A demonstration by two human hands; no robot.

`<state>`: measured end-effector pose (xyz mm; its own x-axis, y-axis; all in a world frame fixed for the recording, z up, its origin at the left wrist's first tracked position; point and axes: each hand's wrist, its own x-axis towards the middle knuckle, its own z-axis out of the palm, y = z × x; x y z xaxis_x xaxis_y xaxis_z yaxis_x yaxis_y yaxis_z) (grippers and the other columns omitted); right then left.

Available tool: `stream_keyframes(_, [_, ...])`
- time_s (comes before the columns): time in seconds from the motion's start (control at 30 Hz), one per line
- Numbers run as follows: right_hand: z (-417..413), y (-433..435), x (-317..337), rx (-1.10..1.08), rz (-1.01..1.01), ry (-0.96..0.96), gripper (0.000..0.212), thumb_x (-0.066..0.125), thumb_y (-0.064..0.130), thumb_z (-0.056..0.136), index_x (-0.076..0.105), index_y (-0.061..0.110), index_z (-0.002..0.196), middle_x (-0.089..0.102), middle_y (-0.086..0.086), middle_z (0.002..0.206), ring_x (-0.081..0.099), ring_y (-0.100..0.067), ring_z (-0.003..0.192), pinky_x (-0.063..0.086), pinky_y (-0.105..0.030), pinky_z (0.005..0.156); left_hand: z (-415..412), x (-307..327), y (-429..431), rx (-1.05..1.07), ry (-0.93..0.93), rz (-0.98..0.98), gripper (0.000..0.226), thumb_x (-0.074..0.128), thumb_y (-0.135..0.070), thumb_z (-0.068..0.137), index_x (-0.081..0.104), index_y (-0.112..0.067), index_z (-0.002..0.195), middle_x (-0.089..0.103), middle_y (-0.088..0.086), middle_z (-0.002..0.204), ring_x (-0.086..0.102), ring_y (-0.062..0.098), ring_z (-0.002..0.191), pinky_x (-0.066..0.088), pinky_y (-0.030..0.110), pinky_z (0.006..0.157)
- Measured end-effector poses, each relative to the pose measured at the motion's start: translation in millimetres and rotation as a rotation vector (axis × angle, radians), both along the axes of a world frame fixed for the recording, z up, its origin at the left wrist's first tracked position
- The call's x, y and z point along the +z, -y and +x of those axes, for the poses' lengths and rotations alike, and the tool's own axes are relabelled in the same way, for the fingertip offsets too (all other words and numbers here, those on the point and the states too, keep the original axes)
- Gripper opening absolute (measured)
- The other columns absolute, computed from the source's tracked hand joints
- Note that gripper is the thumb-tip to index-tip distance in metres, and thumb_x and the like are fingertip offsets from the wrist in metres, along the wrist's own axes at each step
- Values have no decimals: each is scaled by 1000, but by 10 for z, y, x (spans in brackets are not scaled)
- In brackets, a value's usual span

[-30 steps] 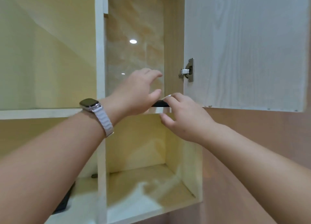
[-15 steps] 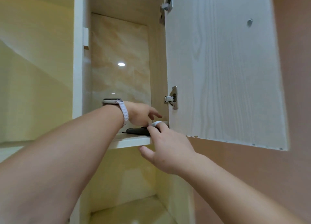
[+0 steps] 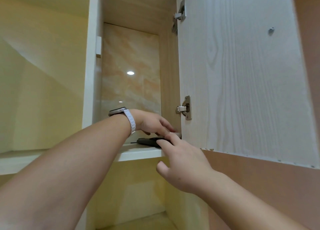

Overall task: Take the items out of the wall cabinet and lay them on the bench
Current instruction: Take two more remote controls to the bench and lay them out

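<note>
item: flat dark item (image 3: 147, 141), lies on cabinet shelf (image 3: 138, 153) near front edge, right part of compartment; thin dark wire sticks out at its left end.
R hand: right hand (image 3: 183, 162) reaches up from below; fingers straight, tips on item's near right end; thumb spread apart, below shelf edge.
L hand: left hand (image 3: 152, 122) over item from the left, palm down, fingers stretched loosely fwd & down; can't tell if tips touch it. Watch (image 3: 117, 111) w/ pale strap on wrist.
cabinet: door (image 3: 242, 74) swung open at right, two metal hinges (image 3: 186, 107); glossy marbled back panel (image 3: 129, 65); lower compartment (image 3: 138, 195) under shelf.
room: pinkish-brown wall (image 3: 259, 186) right of cabinet.
</note>
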<state>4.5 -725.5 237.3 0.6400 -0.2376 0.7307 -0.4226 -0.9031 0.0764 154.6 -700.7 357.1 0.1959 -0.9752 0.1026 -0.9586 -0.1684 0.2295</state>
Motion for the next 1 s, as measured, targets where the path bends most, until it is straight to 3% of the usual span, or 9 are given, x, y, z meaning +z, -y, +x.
stream_keyframes(0.23, [-14, 8, 2, 7, -15, -18, 51, 46, 40, 88, 38, 28, 138, 34, 6, 145, 47, -25, 119, 45, -39, 89, 19, -33, -1, -30, 230, -114, 30, 63, -42, 87, 68, -32, 115, 70, -11, 110, 63, 9, 102, 49, 31, 95])
stream_keyframes(0.4, [-19, 0, -2, 15, -14, -11, 52, 46, 39, 88, 37, 27, 138, 38, 6, 137, 48, -25, 111, 45, -39, 87, 70, -31, -15, 9, 710, -300, 33, 52, -29, 91, 62, -23, 122, 70, 1, 107, 62, 20, 88, 52, 33, 75])
stream_keyframes(0.47, [-26, -8, 4, 20, -9, -7, 50, 46, 39, 88, 38, 26, 136, 39, 5, 133, 49, -25, 106, 44, -37, 82, 85, -22, -6, 48, 800, -309, 37, 53, -26, 88, 58, -23, 124, 68, 5, 104, 62, 24, 87, 51, 33, 69])
stream_keyframes(0.53, [-33, -21, 23, 20, 7, -17, 47, 46, 39, 88, 40, 25, 133, 39, 5, 129, 49, -26, 103, 43, -38, 79, 102, -34, 9, 100, 836, -264, 32, 56, -26, 86, 57, -22, 118, 66, 5, 102, 61, 25, 87, 47, 31, 66])
stream_keyframes(0.6, [-36, -30, 44, 22, 31, -38, 46, 45, 38, 88, 40, 24, 132, 39, 3, 126, 49, -27, 102, 40, -37, 75, 105, -63, 12, 151, 844, -237, 7, 57, -25, 87, 53, -21, 91, 60, 3, 91, 56, 24, 79, 44, 33, 62])
stream_keyframes(0.67, [-33, -38, 70, 15, 42, -64, 47, 45, 36, 88, 40, 24, 133, 38, 1, 126, 49, -28, 102, 38, -36, 72, 111, -71, -1, 174, 818, -245, 14, 56, -23, 88, 47, -20, 78, 58, 3, 85, 54, 24, 73, 46, 34, 62])
stream_keyframes(0.87, [15, -72, 162, -45, 99, -156, 44, 44, 35, 90, 45, 29, 133, 36, -2, 138, 53, -30, 102, 38, -36, 71, 11, -69, -381, 162, 712, -430, 24, 57, -20, 83, 39, -21, 66, 49, -2, 68, 45, 18, 61, 33, 31, 52])
stream_keyframes(1.0, [21, -60, 182, -20, 108, -117, 49, 45, 34, 90, 43, 32, 139, 38, 4, 142, 57, -28, 107, 45, -35, 74, -151, -198, -733, 145, 747, -594, 25, 57, -26, 79, 36, -24, 66, 49, -4, 68, 47, 20, 64, 27, 32, 49])
